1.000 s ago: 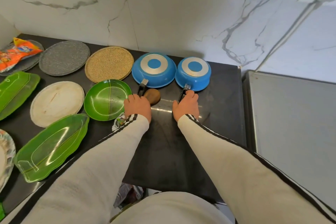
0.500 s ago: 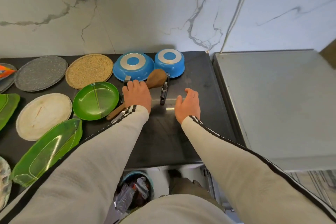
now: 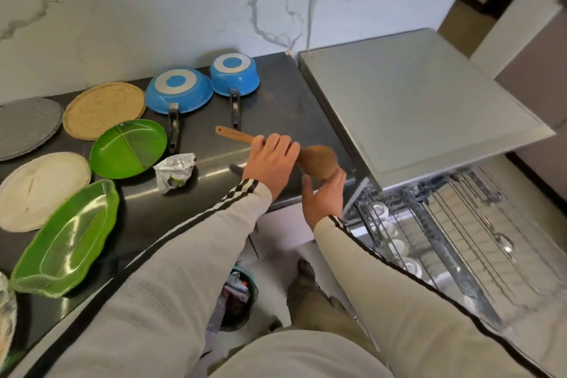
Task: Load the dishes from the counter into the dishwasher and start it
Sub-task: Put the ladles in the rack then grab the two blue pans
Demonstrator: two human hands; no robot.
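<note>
Holds wooden spoon in both hands, just above the near right end of the dark surface, close beside the dishwasher. Grips the handle with left hand, fingers curled over the top, handle tip sticking out to the far left. Cups the spoon's bowl from below with right hand, fingers curled round its right edge, thumb spread off to the left. Spoon off the surface, roughly level, bowl end to the right. Dishwasher door open, rack pulled out at near right: row of white round pieces along its left side, one metal utensil lying on the wires; rest too blurred to tell. Far side of the surface: larger blue pan and smaller blue pan, side by side, both upside down, handles pointing near. Left of them: woven round mat, then grey round plate at the left edge. Nearer: round green plate just beside the larger pan's handle, white oval plate to its left, green leaf-shaped dish nearest. Crumpled wrapper between the round green plate and the left hand. On the floor below the surface edge: bin with rubbish in it.
</note>
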